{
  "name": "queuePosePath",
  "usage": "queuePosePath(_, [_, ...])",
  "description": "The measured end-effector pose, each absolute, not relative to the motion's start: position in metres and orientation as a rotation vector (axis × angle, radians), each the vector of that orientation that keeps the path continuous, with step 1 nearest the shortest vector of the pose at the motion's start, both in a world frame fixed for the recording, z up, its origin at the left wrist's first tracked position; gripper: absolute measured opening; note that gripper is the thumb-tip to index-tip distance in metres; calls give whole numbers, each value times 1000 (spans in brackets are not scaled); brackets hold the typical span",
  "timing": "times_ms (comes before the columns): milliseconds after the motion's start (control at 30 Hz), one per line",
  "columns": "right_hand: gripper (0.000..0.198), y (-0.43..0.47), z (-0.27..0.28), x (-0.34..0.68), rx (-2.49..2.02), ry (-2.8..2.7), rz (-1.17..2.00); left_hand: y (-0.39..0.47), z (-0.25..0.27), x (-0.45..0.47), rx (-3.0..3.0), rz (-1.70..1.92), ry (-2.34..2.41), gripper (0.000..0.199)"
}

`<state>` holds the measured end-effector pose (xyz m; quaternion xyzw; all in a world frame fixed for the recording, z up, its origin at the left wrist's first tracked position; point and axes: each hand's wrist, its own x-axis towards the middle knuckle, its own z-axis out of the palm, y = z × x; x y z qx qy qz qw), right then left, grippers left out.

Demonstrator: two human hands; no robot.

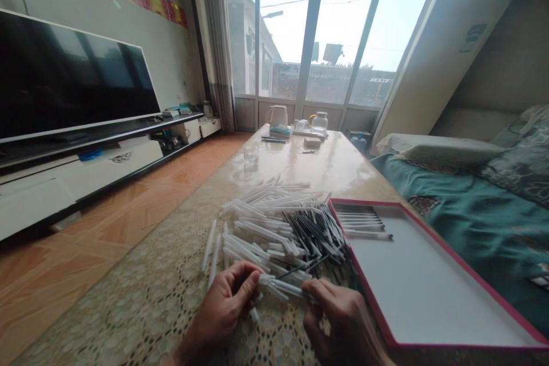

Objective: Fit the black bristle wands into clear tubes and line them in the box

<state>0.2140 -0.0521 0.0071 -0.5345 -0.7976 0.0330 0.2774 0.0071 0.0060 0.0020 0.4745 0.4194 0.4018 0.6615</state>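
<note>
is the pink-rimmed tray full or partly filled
Partly filled: the tray holds a row of thin sticks at its far end; most of its white base shows.

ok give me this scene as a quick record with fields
left hand: pinching a white tube
right hand: pinching a slim tube; whether the same one, unclear
beyond hands: white tubes and dark rods, piled loosely
box: pink rim, right of rods, pen-like sticks inside
table: glass, jug farther along
left side: television
</note>
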Motion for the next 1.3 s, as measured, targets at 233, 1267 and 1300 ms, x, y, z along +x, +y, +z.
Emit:
queuePosePath(233, [14,-52,9,215,-1456,-2153,90,7,3,6,1080,911,953,34])
queuePosePath(1267, [32,-49,11,217,-1470,-2119,687,-21,2,15,1277,915,830,23])
queuePosePath(1300, [32,-48,12,217,-1486,-2125,665,-20,1,16,1257,921,834,23])
